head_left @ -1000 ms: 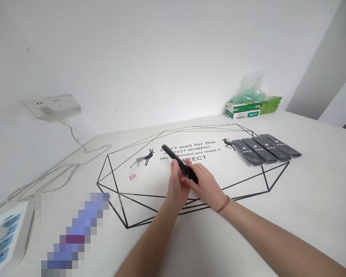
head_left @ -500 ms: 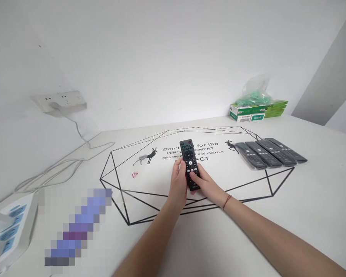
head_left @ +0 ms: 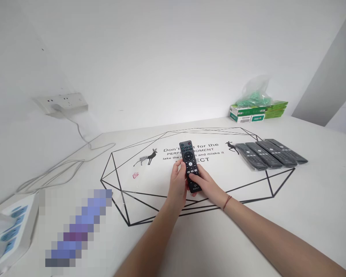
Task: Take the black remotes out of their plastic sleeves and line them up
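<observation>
A black remote control (head_left: 188,156) is held upright over the middle of the table, its buttons facing me. My left hand (head_left: 177,182) is closed around its left edge, thumb along the side. My right hand (head_left: 204,181) grips the lower right side, with its thumb on the lower buttons. The fingers behind the remote are mostly hidden. To the right, several more black remote controls (head_left: 263,156) lie side by side in clear plastic sleeves.
Green and white boxes (head_left: 248,111) stand at the back right under a clear bag (head_left: 255,92) with green contents. A power strip (head_left: 13,231) sits at the left front, beside a blurred-out patch (head_left: 83,227). Cables (head_left: 60,169) run from the wall socket (head_left: 66,102).
The right thumb has shifted slightly down and left across the lower buttons. Both hands keep their hold on the remote control, and the view has moved a little.
</observation>
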{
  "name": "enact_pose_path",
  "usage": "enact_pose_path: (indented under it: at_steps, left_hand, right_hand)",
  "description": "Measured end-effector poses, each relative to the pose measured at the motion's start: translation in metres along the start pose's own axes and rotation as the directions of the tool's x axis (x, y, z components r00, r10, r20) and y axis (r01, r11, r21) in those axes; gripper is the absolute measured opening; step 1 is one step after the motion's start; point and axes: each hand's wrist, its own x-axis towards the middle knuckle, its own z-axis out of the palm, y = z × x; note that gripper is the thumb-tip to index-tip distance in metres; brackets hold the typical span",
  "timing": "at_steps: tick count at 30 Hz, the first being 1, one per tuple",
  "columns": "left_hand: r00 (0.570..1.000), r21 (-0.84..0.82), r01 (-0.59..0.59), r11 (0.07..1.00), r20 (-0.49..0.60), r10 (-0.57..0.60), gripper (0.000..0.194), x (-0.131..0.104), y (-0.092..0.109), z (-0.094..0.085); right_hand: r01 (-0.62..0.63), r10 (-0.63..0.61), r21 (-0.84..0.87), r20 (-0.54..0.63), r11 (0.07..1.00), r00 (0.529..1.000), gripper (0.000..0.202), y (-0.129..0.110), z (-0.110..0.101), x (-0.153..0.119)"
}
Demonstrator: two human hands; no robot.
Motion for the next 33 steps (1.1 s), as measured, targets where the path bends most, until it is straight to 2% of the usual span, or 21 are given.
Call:
enact_pose_path:
  at_steps: [4, 6, 8, 10, 12, 13, 14, 15, 16, 19, 21, 23, 26, 28, 30, 33]
  left_hand:
    - [0.999, 0.066, 0.027, 0.997, 0.026, -0.028, 0.037, -0.002, -0.004, 0.001]
    - [1.000, 0.125, -0.020, 0.992, 0.010, 0.019, 0.032, 0.001, -0.005, 0.000]
    - [0.992, 0.219, -0.118, 0.969, -0.011, 0.123, 0.028, 0.009, -0.001, -0.005]
    - [0.964, 0.371, -0.218, 0.903, -0.061, 0.258, 0.030, 0.018, 0.009, -0.019]
    - [0.893, 0.584, -0.257, 0.770, -0.161, 0.420, 0.035, 0.026, 0.026, -0.042]
    - [0.843, 0.704, -0.215, 0.676, -0.216, 0.493, 0.036, 0.029, 0.035, -0.055]
    - [0.798, 0.813, -0.090, 0.575, -0.287, 0.530, 0.037, 0.030, 0.043, -0.069]
    - [0.776, 0.870, 0.087, 0.485, -0.364, 0.515, 0.038, 0.031, 0.050, -0.083]
    - [0.753, 0.860, 0.178, 0.477, -0.432, 0.497, 0.040, 0.031, 0.056, -0.096]
    - [0.738, 0.802, 0.339, 0.492, -0.551, 0.390, 0.038, 0.031, 0.062, -0.125]
    - [0.741, 0.776, 0.375, 0.507, -0.580, 0.339, 0.038, 0.033, 0.060, -0.135]
    - [0.755, 0.760, 0.359, 0.542, -0.578, 0.311, 0.049, 0.036, 0.057, -0.139]
    - [0.799, 0.718, 0.269, 0.642, -0.539, 0.267, 0.069, 0.040, 0.055, -0.137]
    - [0.829, 0.658, 0.195, 0.727, -0.506, 0.236, 0.073, 0.041, 0.055, -0.131]
    - [0.861, 0.571, 0.113, 0.813, -0.464, 0.206, 0.064, 0.042, 0.054, -0.121]
    - [0.922, 0.405, -0.009, 0.914, -0.350, 0.164, 0.033, 0.042, 0.052, -0.100]
  right_hand:
    - [-0.028, 0.028, 0.010, 0.005, 1.000, 1.000, 0.040, -0.004, 0.003, -0.002]
    - [-0.035, 0.035, -0.009, -0.010, 0.999, 0.999, 0.042, -0.005, 0.005, -0.002]
    - [-0.026, 0.025, -0.030, -0.035, 0.999, 0.999, 0.038, -0.005, 0.006, -0.003]
    - [-0.035, 0.033, -0.045, -0.060, 0.998, 0.998, 0.029, -0.004, 0.007, -0.004]
    - [-0.056, 0.051, -0.066, -0.077, 0.996, 0.996, 0.020, -0.004, 0.007, -0.005]
    - [-0.058, 0.051, -0.080, -0.086, 0.995, 0.995, 0.018, -0.003, 0.007, -0.006]
    - [-0.053, 0.044, -0.094, -0.094, 0.994, 0.995, 0.016, -0.003, 0.006, -0.007]
    - [-0.045, 0.035, -0.108, -0.095, 0.993, 0.995, 0.015, -0.002, 0.006, -0.007]
    - [-0.042, 0.031, -0.119, -0.093, 0.992, 0.995, 0.014, -0.002, 0.006, -0.008]
    - [-0.042, 0.031, -0.130, -0.081, 0.991, 0.996, 0.013, -0.001, 0.006, -0.008]
    - [-0.040, 0.030, -0.132, -0.080, 0.990, 0.996, 0.012, 0.000, 0.006, -0.008]
    - [-0.042, 0.031, -0.129, -0.086, 0.991, 0.996, 0.011, 0.000, 0.006, -0.008]
    - [-0.052, 0.040, -0.116, -0.101, 0.992, 0.994, 0.011, -0.001, 0.007, -0.008]
    - [-0.057, 0.044, -0.106, -0.114, 0.993, 0.992, 0.013, -0.002, 0.007, -0.009]
    - [-0.057, 0.044, -0.096, -0.130, 0.994, 0.991, 0.014, -0.002, 0.006, -0.008]
    - [-0.056, 0.044, -0.084, -0.146, 0.995, 0.988, 0.016, -0.002, 0.005, -0.007]
